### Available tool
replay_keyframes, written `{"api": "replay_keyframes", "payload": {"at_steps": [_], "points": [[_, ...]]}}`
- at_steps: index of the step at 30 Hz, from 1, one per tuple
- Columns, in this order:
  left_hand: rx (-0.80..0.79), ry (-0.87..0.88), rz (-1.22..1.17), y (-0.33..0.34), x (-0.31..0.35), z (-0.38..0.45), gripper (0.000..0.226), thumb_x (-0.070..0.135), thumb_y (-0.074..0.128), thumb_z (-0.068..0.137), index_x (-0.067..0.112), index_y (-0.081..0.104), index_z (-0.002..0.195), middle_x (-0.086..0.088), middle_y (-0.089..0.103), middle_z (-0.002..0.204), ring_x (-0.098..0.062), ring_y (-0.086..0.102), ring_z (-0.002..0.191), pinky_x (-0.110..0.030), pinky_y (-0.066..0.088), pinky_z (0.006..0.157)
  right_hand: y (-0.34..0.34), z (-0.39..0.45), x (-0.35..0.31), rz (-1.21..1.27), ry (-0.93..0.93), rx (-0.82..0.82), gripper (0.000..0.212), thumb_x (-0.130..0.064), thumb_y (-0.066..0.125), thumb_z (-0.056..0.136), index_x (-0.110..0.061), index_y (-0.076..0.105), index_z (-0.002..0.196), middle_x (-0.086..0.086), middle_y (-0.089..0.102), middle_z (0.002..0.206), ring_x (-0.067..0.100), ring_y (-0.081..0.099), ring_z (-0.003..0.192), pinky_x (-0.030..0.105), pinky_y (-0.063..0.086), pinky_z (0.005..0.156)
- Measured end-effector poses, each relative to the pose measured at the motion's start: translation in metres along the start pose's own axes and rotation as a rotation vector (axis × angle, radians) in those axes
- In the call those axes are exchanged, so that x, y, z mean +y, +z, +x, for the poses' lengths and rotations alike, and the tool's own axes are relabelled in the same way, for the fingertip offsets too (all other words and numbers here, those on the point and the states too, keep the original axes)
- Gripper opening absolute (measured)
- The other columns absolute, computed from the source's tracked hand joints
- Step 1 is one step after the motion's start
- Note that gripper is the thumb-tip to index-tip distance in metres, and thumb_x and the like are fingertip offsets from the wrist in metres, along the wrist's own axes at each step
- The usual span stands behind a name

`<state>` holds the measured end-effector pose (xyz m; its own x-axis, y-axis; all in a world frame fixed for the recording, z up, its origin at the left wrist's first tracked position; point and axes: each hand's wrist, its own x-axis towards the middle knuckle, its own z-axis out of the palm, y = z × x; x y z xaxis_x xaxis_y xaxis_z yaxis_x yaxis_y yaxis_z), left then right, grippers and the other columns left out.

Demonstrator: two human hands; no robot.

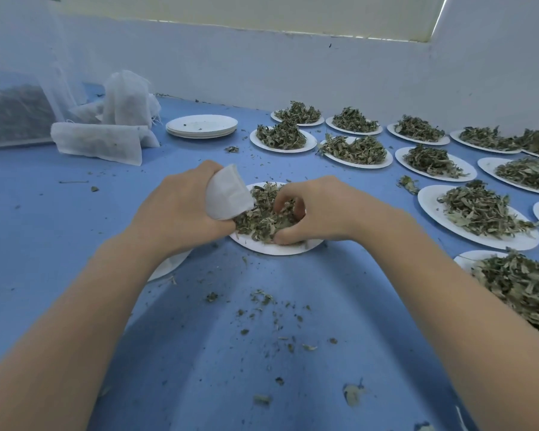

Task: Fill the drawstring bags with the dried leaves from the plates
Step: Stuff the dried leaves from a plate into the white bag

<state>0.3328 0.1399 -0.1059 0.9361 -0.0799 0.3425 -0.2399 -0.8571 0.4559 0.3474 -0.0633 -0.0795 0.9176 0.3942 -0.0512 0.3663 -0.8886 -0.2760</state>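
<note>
White bag (227, 194) in left grip (181, 206) | right grip (305, 209) curled, pinching leaves (262, 219)

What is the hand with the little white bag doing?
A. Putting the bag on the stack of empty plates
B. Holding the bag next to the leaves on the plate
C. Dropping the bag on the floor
B: the left hand grips the white bag right at the leaf pile on the near plate.

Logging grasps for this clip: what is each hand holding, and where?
Left hand grips the white bag around its body. Right hand has its fingers curled into the dried leaves.
</note>
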Motion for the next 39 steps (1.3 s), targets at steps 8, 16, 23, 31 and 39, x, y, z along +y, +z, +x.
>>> {"api": "replay_keyframes", "payload": {"at_steps": [8,16,23,31,39], "points": [[-0.021,-0.007,0.014,0.001,0.002,0.000,0.056,0.031,0.074,0.065,0.031,0.046,0.114,0.008,0.053,0.094,-0.019,0.048,0.088,-0.031,0.037,0.070,-0.011,0.000,0.002,0.057,-0.043,0.146,0.019,-0.025,0.076,0.075,-0.022,0.074,0.094,-0.016,0.060,0.069,0.005,0.063,0.079,0.010,0.046,0.065],[-0.057,0.062,0.099,0.004,0.007,0.000,0.053,0.031,0.071,0.068,0.025,0.047,0.115,0.009,0.050,0.093,-0.020,0.048,0.088,-0.033,0.041,0.073,-0.026,-0.009,-0.008,0.046,-0.198,0.374,0.018,-0.023,0.073,0.080,-0.024,0.074,0.098,-0.008,0.070,0.085,0.003,0.060,0.074,0.017,0.044,0.080],[-0.035,0.078,0.069,0.010,0.016,-0.001,0.051,0.030,0.071,0.067,0.024,0.048,0.112,0.010,0.049,0.088,-0.019,0.049,0.083,-0.031,0.039,0.067,-0.014,-0.003,-0.019,-0.028,-0.311,0.367,0.017,-0.022,0.069,0.083,-0.026,0.075,0.098,-0.002,0.071,0.082,0.014,0.061,0.076,0.013,0.039,0.068],[0.008,0.077,-0.128,0.012,0.017,-0.003,0.037,0.024,0.073,0.066,0.027,0.047,0.092,0.009,0.057,0.081,-0.018,0.056,0.079,-0.039,0.049,0.068,-0.011,-0.008,-0.021,0.608,-0.340,0.116,0.033,0.000,0.064,0.084,-0.020,0.071,0.109,-0.011,0.071,0.104,-0.001,0.065,0.097,0.022,0.051,0.090],[0.037,0.078,-0.165,0.012,0.021,-0.004,0.035,0.034,0.069,0.066,0.032,0.050,0.095,0.013,0.059,0.082,-0.005,0.056,0.077,-0.024,0.045,0.066,0.006,0.000,-0.032,0.488,-0.244,0.374,0.021,-0.002,0.066,0.077,-0.016,0.075,0.089,-0.015,0.066,0.072,-0.004,0.055,0.061,0.012,0.043,0.057]]}}
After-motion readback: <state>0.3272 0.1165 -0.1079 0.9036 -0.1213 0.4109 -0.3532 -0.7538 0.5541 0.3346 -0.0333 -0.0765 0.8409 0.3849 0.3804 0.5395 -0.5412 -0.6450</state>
